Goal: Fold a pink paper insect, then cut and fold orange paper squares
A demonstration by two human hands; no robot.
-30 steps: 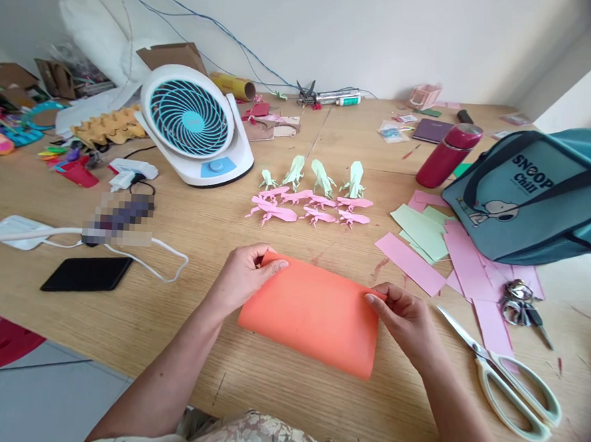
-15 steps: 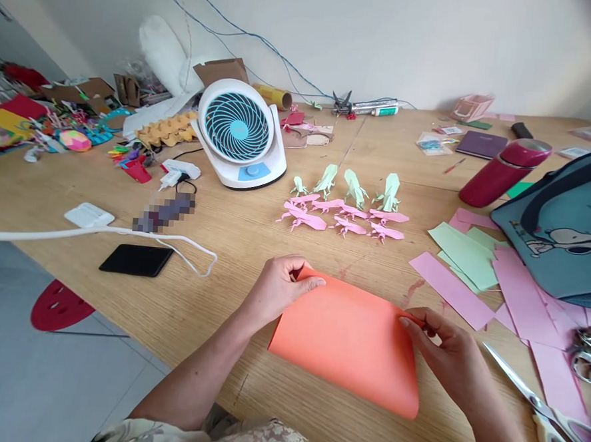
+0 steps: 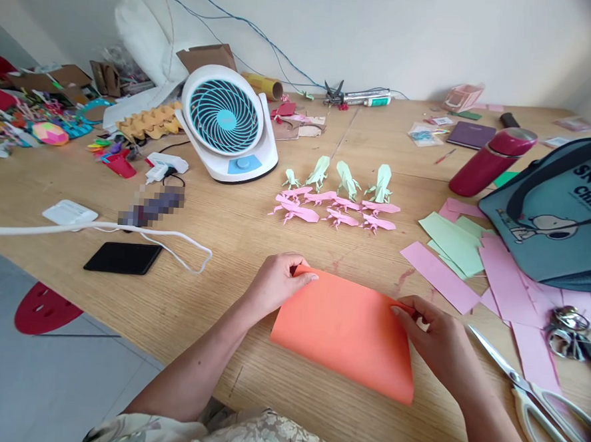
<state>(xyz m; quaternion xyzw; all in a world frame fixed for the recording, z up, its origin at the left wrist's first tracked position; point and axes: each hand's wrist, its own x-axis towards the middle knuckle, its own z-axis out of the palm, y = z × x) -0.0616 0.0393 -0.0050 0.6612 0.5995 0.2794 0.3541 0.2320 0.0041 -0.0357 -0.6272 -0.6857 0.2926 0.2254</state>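
Note:
An orange sheet of paper (image 3: 346,334) is bent over on itself, with a rounded, uncreased curve along the side nearest me. My left hand (image 3: 279,285) pinches its far left corner between thumb and fingers. At the far right corner, my right hand (image 3: 431,336) grips the paper the same way. Beyond the sheet stand several folded pink paper insects (image 3: 343,217) and a row of green ones (image 3: 348,179). White-handled scissors (image 3: 523,381) lie to the right of my right hand, their blades pointing toward the sheet.
Pink paper strips (image 3: 439,276) and green strips (image 3: 454,244) lie at the right, beside a blue-green bag (image 3: 551,216) and a red thermos (image 3: 492,163). A fan (image 3: 224,120) stands at the back. A black phone (image 3: 123,257) and white cable (image 3: 184,237) lie left.
The camera view has shifted slightly to the right. Both hands keep their hold on the orange paper, and its curved near side sits slightly higher in view.

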